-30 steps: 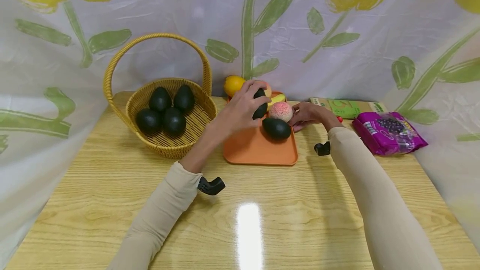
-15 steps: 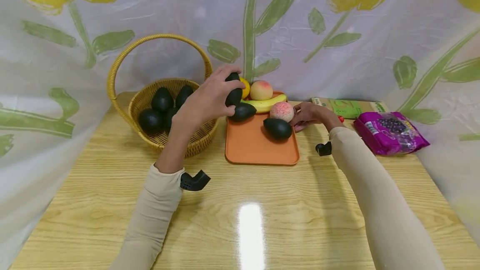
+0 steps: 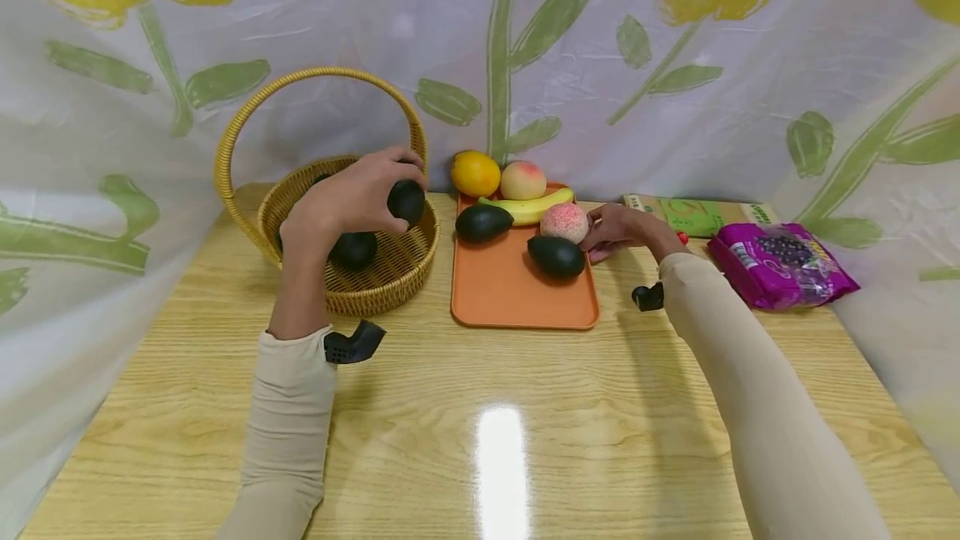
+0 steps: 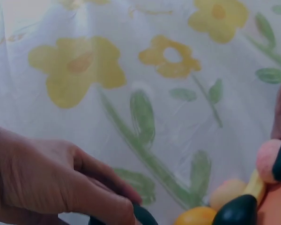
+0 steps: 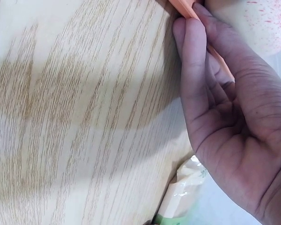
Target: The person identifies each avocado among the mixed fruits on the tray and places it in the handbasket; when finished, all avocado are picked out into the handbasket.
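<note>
My left hand (image 3: 348, 202) grips a dark green avocado (image 3: 406, 202) above the wicker basket (image 3: 382, 300). Inside the basket, one avocado (image 3: 354, 252) shows well, while others are mostly hidden behind the hand and wrist. With thumb and fingers, my right hand (image 3: 617, 227) pinches the right edge of the orange tray (image 3: 517, 298); the right wrist view shows this hold on the tray rim (image 5: 181, 6). Two avocados lie on the tray, one at the left (image 3: 483, 223) and one at the right (image 3: 556, 257), near a speckled peach (image 3: 564, 222) and a banana (image 3: 531, 210).
Behind the banana sit another peach (image 3: 523, 180) and a yellow-orange fruit (image 3: 476, 173). A green-and-brown package (image 3: 697, 216) and a purple grape-printed bag (image 3: 782, 266) lie at the right. The basket's tall handle (image 3: 322, 72) arches up before the flowered curtain (image 3: 562, 90).
My left hand has carried the avocado leftward from above the tray to above the basket. My right hand has stayed at the tray's edge.
</note>
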Available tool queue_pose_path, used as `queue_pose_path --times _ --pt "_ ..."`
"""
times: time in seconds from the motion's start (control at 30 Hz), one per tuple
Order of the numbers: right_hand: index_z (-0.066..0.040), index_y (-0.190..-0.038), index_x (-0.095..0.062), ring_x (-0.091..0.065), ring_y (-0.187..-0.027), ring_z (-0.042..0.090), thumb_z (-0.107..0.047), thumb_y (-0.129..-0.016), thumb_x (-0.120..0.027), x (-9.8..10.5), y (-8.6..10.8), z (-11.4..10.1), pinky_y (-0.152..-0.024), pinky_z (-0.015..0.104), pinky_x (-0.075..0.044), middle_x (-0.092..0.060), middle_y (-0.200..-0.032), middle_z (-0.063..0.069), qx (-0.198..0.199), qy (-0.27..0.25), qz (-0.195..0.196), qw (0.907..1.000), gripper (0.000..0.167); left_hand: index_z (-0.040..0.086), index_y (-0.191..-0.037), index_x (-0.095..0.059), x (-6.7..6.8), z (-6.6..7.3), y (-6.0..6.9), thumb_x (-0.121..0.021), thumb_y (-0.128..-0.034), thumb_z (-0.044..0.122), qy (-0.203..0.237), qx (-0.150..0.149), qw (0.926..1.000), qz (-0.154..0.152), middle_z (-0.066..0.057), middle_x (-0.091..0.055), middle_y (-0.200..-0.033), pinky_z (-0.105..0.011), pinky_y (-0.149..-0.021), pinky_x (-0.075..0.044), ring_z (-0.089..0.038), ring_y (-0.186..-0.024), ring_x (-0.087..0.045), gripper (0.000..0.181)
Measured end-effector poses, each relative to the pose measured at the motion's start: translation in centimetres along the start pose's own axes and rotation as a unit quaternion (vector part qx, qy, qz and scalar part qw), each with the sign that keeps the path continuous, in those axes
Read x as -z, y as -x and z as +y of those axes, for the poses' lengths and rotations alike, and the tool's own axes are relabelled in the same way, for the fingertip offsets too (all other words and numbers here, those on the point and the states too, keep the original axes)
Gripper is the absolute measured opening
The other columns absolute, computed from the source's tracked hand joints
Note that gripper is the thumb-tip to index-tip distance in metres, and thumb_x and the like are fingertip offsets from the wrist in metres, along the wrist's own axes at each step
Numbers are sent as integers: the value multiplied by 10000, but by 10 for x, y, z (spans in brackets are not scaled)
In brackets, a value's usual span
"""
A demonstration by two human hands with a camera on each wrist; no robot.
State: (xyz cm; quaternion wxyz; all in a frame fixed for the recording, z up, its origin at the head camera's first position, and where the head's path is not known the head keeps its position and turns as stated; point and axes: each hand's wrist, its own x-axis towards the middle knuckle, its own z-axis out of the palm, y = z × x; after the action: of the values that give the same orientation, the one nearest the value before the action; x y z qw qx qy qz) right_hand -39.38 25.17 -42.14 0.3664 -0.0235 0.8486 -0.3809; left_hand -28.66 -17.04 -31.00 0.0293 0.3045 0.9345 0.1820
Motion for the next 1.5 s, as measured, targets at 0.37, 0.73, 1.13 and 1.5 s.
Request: queue_pose_path --times 0.37,0.73,1.13,1.5 --pt "-16 -1233 -494 -710 -732 53 -50 -973 -700 -2 -1 -1 -729 225 -624 -699 -852 -4 -9 -153 73 9999 334 0 -1324 -670 -18 -28 -13 -783 -875 87 -132 342 9966 -737 -258 -467 -1556 -594 -1179 -416 -464 -1460 -424 471" --pt "-27 -1227 -473 -711 -722 50 -56 -976 -703 -3 -1 -2 -727 223 -624 -689 -843 -5 -105 -232 62 9997 342 16 -1297 -651 -39 -38 -29 -791 -886 82 -313 451 9924 -1103 -235 -516 -1493 -542 -1118 -476 -405 -1359 -504 439" --pt "-6 -1290 -464 -712 -736 60 -39 -987 -682 -1 4 -2 -743 230 -627 -681 -890 10 -84 -285 57 9995 375 -4 -1297 -528 -45 -38 -34 -761 -940 56 -202 987 9896 -1024 -215 -575 -1313 -477 -966 -524 -344 -1136 -585 431" --pt "-17 -1212 -482 -706 -725 55 -47 -964 -704 -2 3 -4 -728 225 -622 -693 -826 -3 -85 -167 102 9998 334 39 -1405 -574 -39 -41 -30 -756 -959 102 -323 1222 9867 -1024 -222 -485 -1541 -550 -1096 -496 -418 -1411 -477 485"
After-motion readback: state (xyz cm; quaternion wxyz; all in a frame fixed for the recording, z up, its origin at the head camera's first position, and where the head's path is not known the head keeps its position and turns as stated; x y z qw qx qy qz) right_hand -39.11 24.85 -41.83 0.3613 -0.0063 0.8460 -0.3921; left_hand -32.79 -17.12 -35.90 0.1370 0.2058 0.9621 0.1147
